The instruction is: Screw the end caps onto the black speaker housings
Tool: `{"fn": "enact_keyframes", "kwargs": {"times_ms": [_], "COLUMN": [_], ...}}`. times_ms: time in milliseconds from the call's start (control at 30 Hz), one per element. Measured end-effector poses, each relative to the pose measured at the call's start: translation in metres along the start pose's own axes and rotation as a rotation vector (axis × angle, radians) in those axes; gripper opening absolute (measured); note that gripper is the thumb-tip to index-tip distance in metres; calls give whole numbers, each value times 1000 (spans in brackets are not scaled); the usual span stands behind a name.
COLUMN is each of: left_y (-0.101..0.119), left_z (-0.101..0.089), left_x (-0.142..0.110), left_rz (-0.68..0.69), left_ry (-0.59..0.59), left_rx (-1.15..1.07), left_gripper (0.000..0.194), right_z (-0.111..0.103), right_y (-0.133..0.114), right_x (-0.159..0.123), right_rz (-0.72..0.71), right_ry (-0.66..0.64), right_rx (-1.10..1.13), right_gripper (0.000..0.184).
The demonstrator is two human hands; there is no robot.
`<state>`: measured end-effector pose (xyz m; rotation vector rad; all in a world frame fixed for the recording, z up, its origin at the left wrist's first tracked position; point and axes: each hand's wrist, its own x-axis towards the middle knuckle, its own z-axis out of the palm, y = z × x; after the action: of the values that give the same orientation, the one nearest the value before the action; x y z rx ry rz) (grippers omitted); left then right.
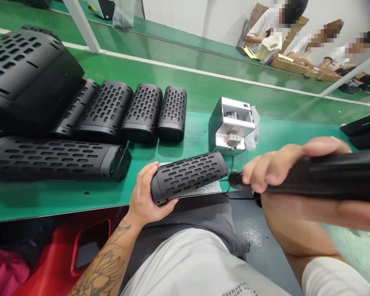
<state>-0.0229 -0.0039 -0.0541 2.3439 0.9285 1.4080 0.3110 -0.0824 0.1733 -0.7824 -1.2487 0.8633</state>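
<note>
Left hand (pixel 148 193) closed around a black slotted cylindrical speaker housing (pixel 188 176), held over the near edge of the green workbench (pixel 58 201). Right hand (pixel 283 170) clamped on a black electric screwdriver (pixel 333 172), its nose just beside the housing's end. Further housings (pixel 143 113) lie upper left; a screw feeder (pixel 231 125) stands centre.

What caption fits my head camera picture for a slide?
Left hand grips a black slotted cylinder while the right hand holds a black electric screwdriver near its end.

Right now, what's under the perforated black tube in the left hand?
Under the tube in the left hand, a speckled silver sheet lies on the green workbench; the tube hides the part directly beneath it.
</note>
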Motion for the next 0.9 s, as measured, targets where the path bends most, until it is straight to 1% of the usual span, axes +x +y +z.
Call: {"fn": "enact_keyframes", "kwargs": {"times_ms": [67,167,233,333,400,500,633,700,800,900], "left_y": [0,1,1,1,2,4,5,4,3,3], "left_z": [0,1,1,2,3,4,4,4,4,3], "left_x": [0,1,1,1,1,1,2,2,1,1], "left_rz": [7,12,8,7,9,13,18,19,-8,-47], "left_ry": [8,10,10,14,13,14,15,11,-6,-26], "left_rx": [-4,-12,-16,-18,-14,0,-1,0,14,30], "left_gripper": [119,119,118,117,117,117,117,118,121,123], "right_z": [12,31,41,49,50,53,56,58,58,59], "right_y": [4,24,39,57,64,63,48,44,45,48], "right_x": [-9,-9,-6,-1,0,2,1,-2,-7,-10], "right_rz": [28,22,-3,-25,-23,-33,16,1,-57,-58], "right_ry": [-54,-96,-88,-83,-82,-77,-79,-73,-73,-38], "right_rx": [26,77,89,76,74,77,51,24,-11,-17], "right_gripper": [46,55,60,60,60,59,60,57,54,56]}}
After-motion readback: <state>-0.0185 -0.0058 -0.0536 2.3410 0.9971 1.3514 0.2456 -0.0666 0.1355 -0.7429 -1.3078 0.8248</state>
